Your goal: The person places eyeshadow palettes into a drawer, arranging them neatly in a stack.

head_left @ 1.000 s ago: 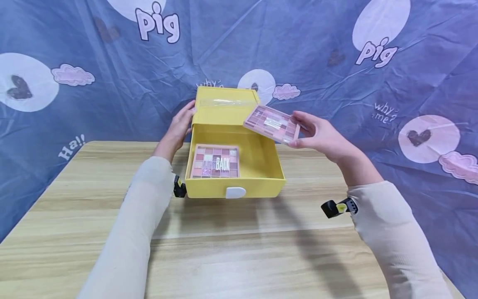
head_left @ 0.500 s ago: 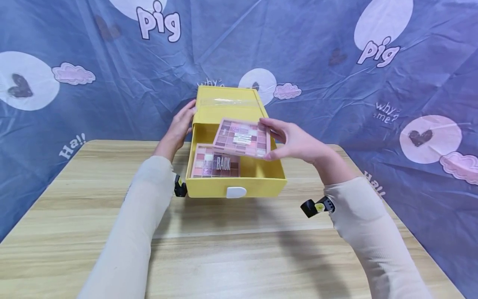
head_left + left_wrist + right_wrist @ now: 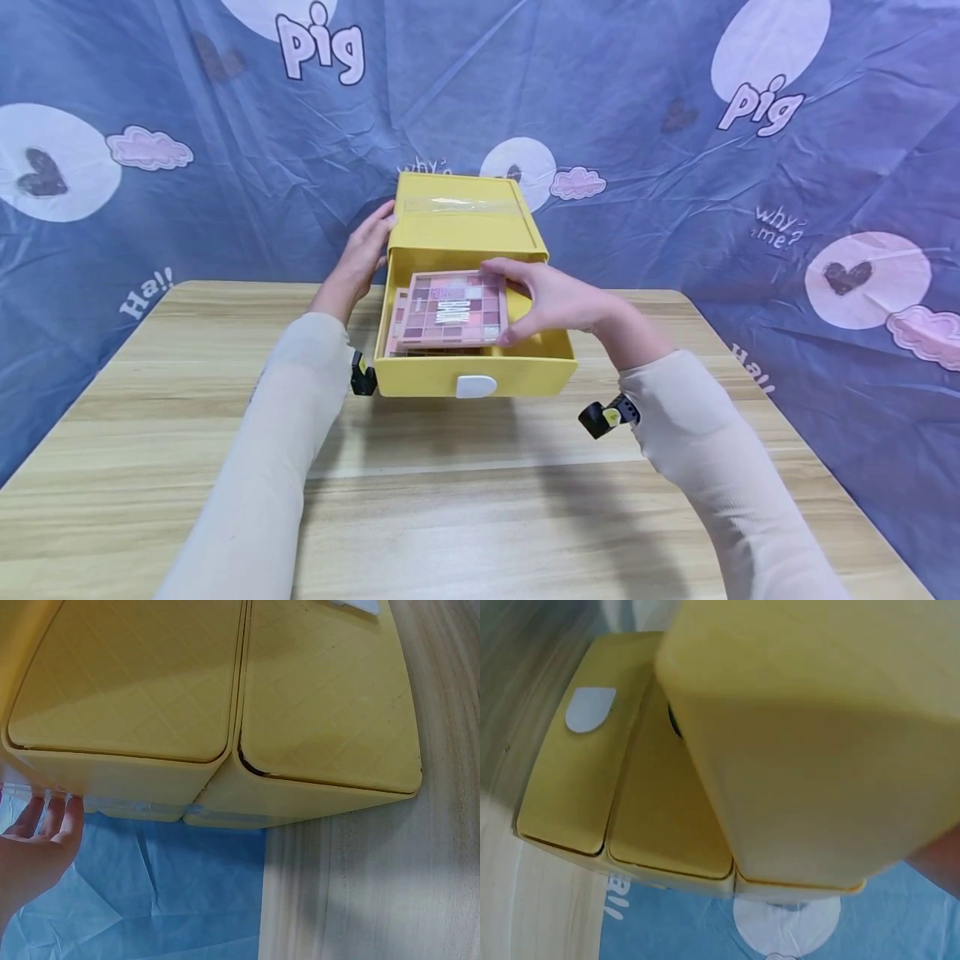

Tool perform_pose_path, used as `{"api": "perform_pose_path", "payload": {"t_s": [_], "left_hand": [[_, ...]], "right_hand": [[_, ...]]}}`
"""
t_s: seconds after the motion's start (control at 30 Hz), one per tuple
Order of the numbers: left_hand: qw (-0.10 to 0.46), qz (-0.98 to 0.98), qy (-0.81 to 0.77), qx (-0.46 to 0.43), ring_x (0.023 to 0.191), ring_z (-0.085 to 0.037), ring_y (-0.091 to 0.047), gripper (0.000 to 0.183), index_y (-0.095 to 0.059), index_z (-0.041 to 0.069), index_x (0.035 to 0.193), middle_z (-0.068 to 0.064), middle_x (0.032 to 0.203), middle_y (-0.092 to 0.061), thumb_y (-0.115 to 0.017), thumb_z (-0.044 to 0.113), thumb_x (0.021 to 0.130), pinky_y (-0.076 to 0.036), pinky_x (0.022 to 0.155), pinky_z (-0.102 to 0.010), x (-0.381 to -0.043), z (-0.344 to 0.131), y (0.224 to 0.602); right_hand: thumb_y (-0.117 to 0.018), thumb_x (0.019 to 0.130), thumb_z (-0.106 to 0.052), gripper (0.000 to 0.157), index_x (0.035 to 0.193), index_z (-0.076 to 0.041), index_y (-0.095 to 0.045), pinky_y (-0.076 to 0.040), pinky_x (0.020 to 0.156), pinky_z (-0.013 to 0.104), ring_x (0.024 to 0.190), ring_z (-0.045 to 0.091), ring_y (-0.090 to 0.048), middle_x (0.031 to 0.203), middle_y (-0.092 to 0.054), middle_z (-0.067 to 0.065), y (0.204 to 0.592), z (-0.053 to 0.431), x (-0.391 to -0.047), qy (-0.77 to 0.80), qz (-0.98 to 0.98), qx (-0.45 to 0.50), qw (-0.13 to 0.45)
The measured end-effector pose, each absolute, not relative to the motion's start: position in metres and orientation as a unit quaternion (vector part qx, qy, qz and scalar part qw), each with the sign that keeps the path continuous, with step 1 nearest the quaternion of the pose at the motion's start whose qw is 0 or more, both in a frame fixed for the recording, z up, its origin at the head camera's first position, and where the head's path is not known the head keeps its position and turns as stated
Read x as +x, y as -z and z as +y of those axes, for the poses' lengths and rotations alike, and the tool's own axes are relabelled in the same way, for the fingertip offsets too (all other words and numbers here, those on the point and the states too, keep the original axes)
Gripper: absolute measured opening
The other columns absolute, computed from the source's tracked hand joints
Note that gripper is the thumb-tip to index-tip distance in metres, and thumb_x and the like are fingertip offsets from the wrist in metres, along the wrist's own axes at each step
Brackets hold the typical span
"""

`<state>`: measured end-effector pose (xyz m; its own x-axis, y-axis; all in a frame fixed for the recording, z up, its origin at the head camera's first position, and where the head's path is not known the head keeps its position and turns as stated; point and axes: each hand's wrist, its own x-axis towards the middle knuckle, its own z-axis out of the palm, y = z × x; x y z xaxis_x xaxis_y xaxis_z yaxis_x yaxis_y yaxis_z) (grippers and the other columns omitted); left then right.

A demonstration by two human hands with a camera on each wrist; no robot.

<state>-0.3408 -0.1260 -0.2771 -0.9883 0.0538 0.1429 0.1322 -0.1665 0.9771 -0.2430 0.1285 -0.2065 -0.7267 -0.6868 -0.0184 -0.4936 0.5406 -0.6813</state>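
A yellow drawer cabinet (image 3: 468,227) stands at the back of the table, its top drawer (image 3: 408,379) pulled out toward me. My right hand (image 3: 562,298) pinches a pink eyeshadow palette (image 3: 452,310) by its right edge, thumb in front and fingers behind. This palette is low in the drawer and covers most of a second palette (image 3: 393,329), whose left strip still shows. My left hand (image 3: 362,257) rests against the cabinet's left side, fingers extended; in the left wrist view its fingertips (image 3: 71,817) touch the yellow side wall. The right wrist view shows the drawer's underside (image 3: 802,772), with the hand mostly hidden.
Lower drawers (image 3: 667,802) of the cabinet are closed, one with a white tab handle (image 3: 590,709). Clear tape (image 3: 457,204) crosses the cabinet top. A blue printed cloth (image 3: 637,125) hangs close behind the wooden table (image 3: 450,517).
My right hand has brought its palette leftward and down, from the drawer's right side to over the second palette. My left hand stays at the cabinet's side.
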Motion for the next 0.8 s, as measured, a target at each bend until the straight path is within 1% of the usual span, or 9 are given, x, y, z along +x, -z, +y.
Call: {"api": "perform_pose_path", "payload": {"t_s": [0.13, 0.23, 0.33, 0.43, 0.63, 0.8], "left_hand": [[0.026, -0.644, 0.761, -0.068, 0.113, -0.018, -0.036, 0.049, -0.036, 0.022, 0.133, -0.002, 0.131, -0.037, -0.047, 0.031, 0.086, -0.024, 0.095, -0.041, -0.341, -0.126, 0.277], [0.026, -0.642, 0.763, -0.067, 0.113, -0.018, -0.036, 0.049, -0.036, 0.022, 0.133, -0.002, 0.131, -0.037, -0.047, 0.03, 0.086, -0.025, 0.094, -0.04, -0.341, -0.125, 0.277], [0.027, -0.641, 0.764, -0.068, 0.112, -0.018, -0.037, 0.05, -0.036, 0.022, 0.133, -0.003, 0.131, -0.038, -0.047, 0.03, 0.085, -0.026, 0.094, -0.039, -0.341, -0.125, 0.277], [0.027, -0.64, 0.765, -0.07, 0.112, -0.018, -0.037, 0.049, -0.036, 0.021, 0.133, -0.003, 0.13, -0.038, -0.047, 0.029, 0.086, -0.027, 0.093, -0.039, -0.341, -0.125, 0.277], [0.028, -0.641, 0.764, -0.069, 0.112, -0.018, -0.037, 0.049, -0.036, 0.022, 0.133, -0.003, 0.13, -0.038, -0.047, 0.03, 0.086, -0.026, 0.093, -0.04, -0.34, -0.124, 0.277], [0.03, -0.645, 0.761, -0.067, 0.112, -0.018, -0.036, 0.049, -0.036, 0.022, 0.133, -0.003, 0.131, -0.037, -0.047, 0.031, 0.086, -0.024, 0.094, -0.041, -0.34, -0.125, 0.277]], "right_hand": [[-0.077, 0.058, -0.019, 0.091, 0.132, -0.001, -0.028, -0.02, 0.097, 0.028, 0.119, 0.014, -0.028, 0.129, -0.036, 0.007, 0.211, 0.121, -0.244, 0.315, 0.871, -0.349, 0.14], [-0.077, 0.058, -0.019, 0.09, 0.132, -0.003, -0.029, -0.021, 0.097, 0.029, 0.118, 0.015, -0.029, 0.129, -0.036, 0.007, 0.212, 0.116, -0.243, 0.301, 0.876, -0.353, 0.135], [-0.077, 0.058, -0.018, 0.089, 0.132, -0.003, -0.029, -0.022, 0.096, 0.033, 0.113, 0.017, -0.032, 0.127, -0.037, 0.008, 0.213, 0.113, -0.243, 0.293, 0.875, -0.361, 0.134], [-0.077, 0.058, -0.016, 0.089, 0.131, -0.002, -0.028, -0.021, 0.097, 0.035, 0.112, 0.018, -0.033, 0.126, -0.037, 0.008, 0.213, 0.11, -0.243, 0.292, 0.872, -0.366, 0.142], [-0.074, 0.06, -0.008, 0.084, 0.13, 0.001, -0.028, -0.022, 0.097, 0.033, 0.11, 0.018, -0.034, 0.125, -0.037, 0.009, 0.217, 0.109, -0.245, 0.28, 0.863, -0.394, 0.15], [-0.073, 0.062, -0.005, 0.081, 0.129, 0.003, -0.028, -0.023, 0.096, 0.033, 0.109, 0.019, -0.034, 0.123, -0.038, 0.011, 0.22, 0.108, -0.245, 0.266, 0.86, -0.41, 0.144]]}}
